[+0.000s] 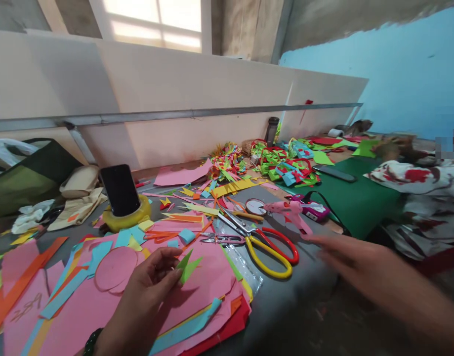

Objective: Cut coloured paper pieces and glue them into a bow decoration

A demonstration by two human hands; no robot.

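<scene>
My left hand [148, 284] pinches a small folded green paper piece [187, 266] between thumb and fingers, above a heap of pink paper sheets [101, 301]. My right hand [345, 257] is stretched out flat, fingers apart and blurred, just right of the scissors [267, 242] with red and yellow handles. It holds nothing. A pink glue gun [289, 210] lies just beyond the right hand's fingertips. Small snips [221, 240] rest left of the scissors.
A black phone [120, 190] stands in a yellow tape roll [132, 217]. Coloured paper strips and scraps litter the grey table [286, 306]. Folded paper decorations [282, 160] pile at the back. Another person in a red-and-white sleeve [415, 180] works on a green sheet [352, 198] at right.
</scene>
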